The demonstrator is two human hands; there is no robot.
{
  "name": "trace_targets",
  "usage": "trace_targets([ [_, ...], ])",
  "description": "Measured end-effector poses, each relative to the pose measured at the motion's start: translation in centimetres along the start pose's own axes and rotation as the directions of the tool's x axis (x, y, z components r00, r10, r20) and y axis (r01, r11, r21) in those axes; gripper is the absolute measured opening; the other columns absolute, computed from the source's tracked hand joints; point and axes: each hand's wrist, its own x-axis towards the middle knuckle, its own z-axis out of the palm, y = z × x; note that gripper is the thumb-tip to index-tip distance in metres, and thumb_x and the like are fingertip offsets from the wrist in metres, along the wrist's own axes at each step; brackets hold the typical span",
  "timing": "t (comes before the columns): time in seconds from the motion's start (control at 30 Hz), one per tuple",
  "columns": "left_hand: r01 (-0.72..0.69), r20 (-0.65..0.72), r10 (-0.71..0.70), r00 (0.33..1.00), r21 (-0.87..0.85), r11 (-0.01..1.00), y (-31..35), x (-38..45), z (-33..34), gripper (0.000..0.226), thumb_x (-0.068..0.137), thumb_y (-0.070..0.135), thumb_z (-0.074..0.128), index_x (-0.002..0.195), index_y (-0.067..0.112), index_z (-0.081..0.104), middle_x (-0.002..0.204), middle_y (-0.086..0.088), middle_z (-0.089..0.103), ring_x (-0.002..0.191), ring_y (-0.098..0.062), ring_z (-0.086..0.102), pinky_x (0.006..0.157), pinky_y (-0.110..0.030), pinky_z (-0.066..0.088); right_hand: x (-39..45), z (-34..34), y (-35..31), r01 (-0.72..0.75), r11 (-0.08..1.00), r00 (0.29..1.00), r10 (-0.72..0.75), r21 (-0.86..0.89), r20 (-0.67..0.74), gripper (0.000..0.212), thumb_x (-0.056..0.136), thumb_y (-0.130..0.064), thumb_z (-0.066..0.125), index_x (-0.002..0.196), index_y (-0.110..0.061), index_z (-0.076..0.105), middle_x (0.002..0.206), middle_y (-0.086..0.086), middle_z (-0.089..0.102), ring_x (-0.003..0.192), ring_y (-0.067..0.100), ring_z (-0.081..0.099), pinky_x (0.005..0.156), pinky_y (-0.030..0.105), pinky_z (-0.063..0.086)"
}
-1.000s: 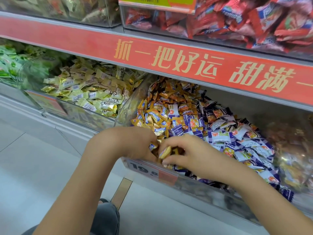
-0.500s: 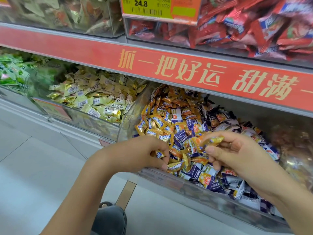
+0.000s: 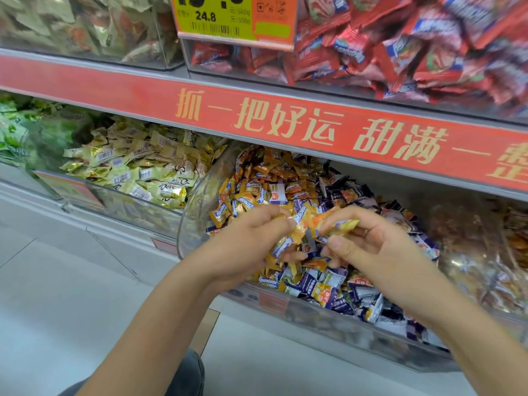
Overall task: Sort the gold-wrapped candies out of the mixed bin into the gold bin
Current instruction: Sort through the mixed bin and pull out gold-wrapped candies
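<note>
A clear mixed bin (image 3: 323,315) on the lower shelf holds gold-orange wrapped candies on its left side and purple-and-white ones on its right. My left hand (image 3: 243,247) hovers over the front of the bin, fingers curled around several gold-wrapped candies (image 3: 288,241). My right hand (image 3: 368,247) is close beside it and pinches a gold-wrapped candy (image 3: 340,225) between thumb and fingers. The two hands nearly touch above the pile. To the left sits the gold bin (image 3: 94,195), filled with pale gold Dove candies.
A red shelf strip (image 3: 285,121) with gold characters runs above the bins. Upper bins hold red-wrapped candies (image 3: 400,44) behind a yellow price tag (image 3: 228,18). A green-candy bin (image 3: 14,132) is far left, another clear bin (image 3: 485,252) at right. Grey floor tiles lie below.
My right hand has come leftward with its candy to meet my left hand, which rose from the bin's front edge holding several gold candies. The camera moved closer.
</note>
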Motion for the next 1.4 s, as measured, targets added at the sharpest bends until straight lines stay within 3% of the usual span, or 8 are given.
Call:
trace_targets([
  [0.2, 0.119, -0.018, -0.139, 0.990, -0.413, 0.903, 0.7, 0.3, 1.4, 0.017, 0.095, 0.005, 0.045, 0.089, -0.005, 0.057, 0.067, -0.013, 0.064, 0.058, -0.016, 0.064, 0.051, -0.022, 0.055, -0.3, 1.3, 0.2, 0.148, 0.944, 0.987, -0.162, -0.296, -0.022, 0.017, 0.094, -0.022, 0.054, 0.106, -0.032, 0.060, 0.103, -0.012, 0.062, 0.092, 0.018, 0.061, 0.077, 0.039, 0.054],
  [0.37, 0.189, 0.077, -0.178, 0.981, -0.577, 0.794, 1.1, 0.2, 2.1, 0.023, 0.087, 0.002, 0.041, 0.102, -0.003, 0.058, 0.080, -0.018, 0.068, 0.069, -0.024, 0.070, 0.055, -0.032, 0.059, -0.2, 2.2, -0.3, 0.299, 0.750, 0.943, -0.327, -0.591, 0.062, 0.027, 0.097, -0.020, 0.045, 0.119, -0.032, 0.056, 0.119, -0.021, 0.050, 0.115, -0.002, 0.047, 0.091, 0.008, 0.035],
  [0.5, 0.194, 0.067, -0.205, 0.976, -0.691, 0.697, 1.2, 0.1, 2.3, 0.023, 0.083, 0.004, 0.037, 0.086, -0.003, 0.059, 0.072, -0.018, 0.065, 0.071, -0.031, 0.066, 0.045, -0.034, 0.056, -0.5, 2.3, -0.1, 0.242, 0.802, 0.970, -0.187, -0.546, 0.155, 0.035, 0.096, -0.022, 0.052, 0.121, -0.047, 0.051, 0.107, -0.034, 0.053, 0.125, -0.005, 0.043, 0.103, 0.015, 0.033],
  [0.73, 0.069, -0.053, -0.174, 0.983, -0.775, 0.628, 0.7, 1.0, 1.8, 0.029, 0.082, 0.008, 0.035, 0.098, -0.002, 0.057, 0.079, -0.017, 0.067, 0.066, -0.028, 0.064, 0.060, -0.039, 0.057, -0.6, 1.5, -0.3, 0.229, 0.877, 0.973, -0.193, -0.421, 0.127, 0.029, 0.092, -0.023, 0.058, 0.107, -0.048, 0.063, 0.136, -0.036, 0.043, 0.133, -0.015, 0.028, 0.104, 0.003, 0.025],
  [0.9, 0.008, -0.186, -0.161, 0.969, -0.630, 0.776, 1.0, 0.8, 2.0, 0.019, 0.082, 0.011, 0.035, 0.076, 0.005, 0.053, 0.056, -0.005, 0.057, 0.041, -0.017, 0.052, 0.038, -0.020, 0.043, -0.4, 1.8, -0.3, 0.248, 0.855, 0.968, -0.209, -0.455, 0.136, 0.028, 0.094, -0.021, 0.055, 0.111, -0.042, 0.064, 0.133, -0.037, 0.046, 0.130, -0.017, 0.031, 0.106, 0.003, 0.024],
  [1.07, -0.076, -0.405, -0.150, 0.902, -0.492, 0.867, 0.6, 1.2, 2.6, 0.009, 0.081, 0.011, 0.044, 0.074, 0.014, 0.047, 0.085, -0.005, 0.051, 0.079, -0.021, 0.056, 0.056, -0.028, 0.042, -0.1, 2.7, 0.6, 0.300, 0.800, 0.953, -0.226, -0.520, 0.202, 0.034, 0.098, -0.015, 0.051, 0.122, -0.036, 0.062, 0.138, -0.038, 0.039, 0.136, -0.012, 0.025, 0.111, 0.009, 0.021],
  [1.17, -0.228, -0.551, 0.078, 0.831, -0.210, 0.951, 0.6, 1.5, 2.2, 0.025, 0.081, 0.007, 0.048, 0.063, 0.016, 0.033, 0.066, 0.001, 0.035, 0.066, -0.018, 0.038, 0.057, -0.028, 0.032, -0.1, 2.4, -0.2, 0.237, 0.899, 0.971, -0.222, -0.367, 0.083, 0.031, 0.094, -0.010, 0.056, 0.105, -0.035, 0.070, 0.120, -0.036, 0.057, 0.122, -0.010, 0.047, 0.101, 0.009, 0.036],
  [1.4, -0.138, -0.444, 0.147, 0.884, 0.054, 0.989, 0.8, 0.8, 0.2, 0.011, 0.087, 0.010, 0.052, 0.083, 0.013, 0.043, 0.068, 0.000, 0.057, 0.044, -0.008, 0.041, 0.037, -0.018, 0.029, 0.9, 2.7, -0.8, 0.102, 0.929, 0.995, -0.101, -0.356, 0.022, 0.047, 0.080, -0.025, 0.073, 0.116, -0.045, 0.049, 0.117, -0.025, 0.054, 0.092, -0.003, 0.063, 0.077, 0.022, 0.055],
])
